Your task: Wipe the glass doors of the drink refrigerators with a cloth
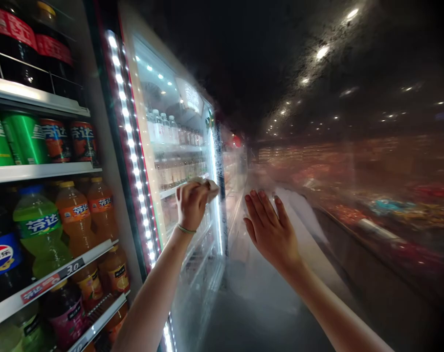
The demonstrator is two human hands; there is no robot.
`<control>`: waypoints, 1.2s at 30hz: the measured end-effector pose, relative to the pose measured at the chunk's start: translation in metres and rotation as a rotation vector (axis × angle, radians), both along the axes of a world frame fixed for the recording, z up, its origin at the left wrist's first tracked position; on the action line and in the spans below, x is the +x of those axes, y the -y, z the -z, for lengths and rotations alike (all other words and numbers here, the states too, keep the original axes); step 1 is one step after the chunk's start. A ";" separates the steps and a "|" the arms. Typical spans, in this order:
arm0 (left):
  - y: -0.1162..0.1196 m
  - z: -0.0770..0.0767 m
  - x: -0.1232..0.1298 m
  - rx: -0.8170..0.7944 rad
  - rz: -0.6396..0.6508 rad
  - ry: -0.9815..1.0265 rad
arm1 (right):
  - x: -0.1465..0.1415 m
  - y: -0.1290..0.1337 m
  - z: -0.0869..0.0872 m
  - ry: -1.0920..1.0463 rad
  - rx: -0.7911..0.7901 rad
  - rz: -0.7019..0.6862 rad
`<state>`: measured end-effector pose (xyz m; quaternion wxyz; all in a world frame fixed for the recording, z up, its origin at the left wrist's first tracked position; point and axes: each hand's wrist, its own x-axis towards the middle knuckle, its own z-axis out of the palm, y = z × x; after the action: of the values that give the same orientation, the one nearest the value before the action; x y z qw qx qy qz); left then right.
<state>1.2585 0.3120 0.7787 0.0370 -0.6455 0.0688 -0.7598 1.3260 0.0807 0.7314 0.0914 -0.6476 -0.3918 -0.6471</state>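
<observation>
"What's the worry here?"

"That left hand is clamped on a bunched pale cloth, held up against the fogged glass door of a drinks cooler. If the grip loosens on that damp-looking surface, the cloth could slide away and drop."

"And the other hand?"

"The right hand is open and well apart from the left, fingers spread, apparently flat on the glass. Leaning on it could shift the door if it isn't latched, though I can't tell from here whether it is."

"What's behind there that could get knocked?"

"Let's count. Top shelf: two big red-labelled cola bottles. On the white shelf below them, four cans: two green cans and two orange-and-black cans. Under those, one blue-capped green bottle, two orange drink bottles and one Pepsi bottle, with darker ones behind that I can't count."

"Anything else nearby?"

"One LED strip runs down the door frame, close to the left forearm. A careless swing of that arm could bump it."
</observation>
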 end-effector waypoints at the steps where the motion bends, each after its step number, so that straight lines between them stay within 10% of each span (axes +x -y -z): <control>1: -0.004 -0.007 0.000 -0.089 -0.004 0.045 | 0.000 0.000 0.000 0.009 0.000 0.009; 4: 0.008 -0.016 0.006 -0.160 0.027 0.086 | 0.001 0.000 0.000 0.022 0.000 0.021; 9: 0.017 0.005 0.003 0.218 0.000 -0.056 | 0.001 0.002 0.000 0.021 -0.003 0.016; 15: -0.042 -0.020 -0.013 -0.108 -0.072 0.132 | 0.002 0.001 0.001 0.030 0.000 0.019; 21: -0.009 0.041 -0.006 0.091 -0.041 -0.136 | 0.002 0.002 0.002 0.004 0.011 -0.012; 27: -0.057 0.011 -0.011 -0.333 -0.113 0.135 | 0.004 0.003 0.003 -0.007 -0.001 -0.014; 30: -0.040 0.027 -0.009 -0.387 -0.130 0.154 | 0.005 0.003 0.004 -0.011 -0.003 -0.018; 33: -0.002 0.069 -0.008 -0.178 -0.063 -0.097 | 0.005 0.003 0.004 -0.018 -0.003 -0.023; 36: 0.005 0.072 -0.012 0.026 -0.033 -0.226 | 0.003 0.004 0.004 -0.029 -0.008 -0.014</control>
<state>1.2467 0.3072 0.7066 0.0499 -0.7277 0.0719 -0.6803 1.3295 0.0768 0.7276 0.0989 -0.6546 -0.3976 -0.6353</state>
